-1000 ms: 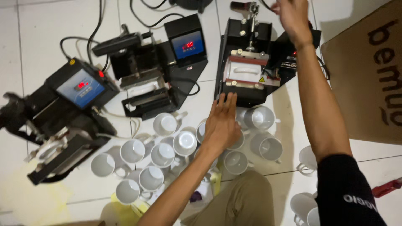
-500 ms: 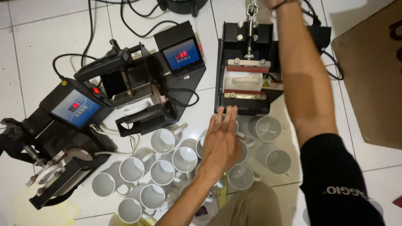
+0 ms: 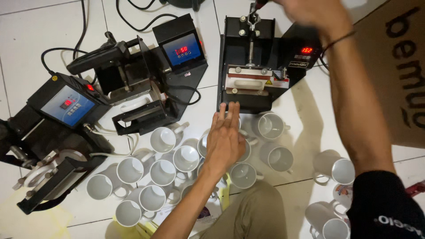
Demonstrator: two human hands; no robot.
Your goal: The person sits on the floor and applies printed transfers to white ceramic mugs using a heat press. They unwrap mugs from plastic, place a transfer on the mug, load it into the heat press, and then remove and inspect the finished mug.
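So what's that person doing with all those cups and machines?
A person sits on the floor among many white mugs. Their right hand reaches up to the lever on the black mug press in front. Their left hand is stretched out flat, fingers open, just below that press and above the mugs. Two more presses sit to the left.

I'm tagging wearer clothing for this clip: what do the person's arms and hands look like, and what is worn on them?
Both hands are bare, no gloves. The right hand has a thin dark band at the wrist, and its arm ends in a black short sleeve with pale lettering. The left hand and forearm show no sleeve, watch or ring.
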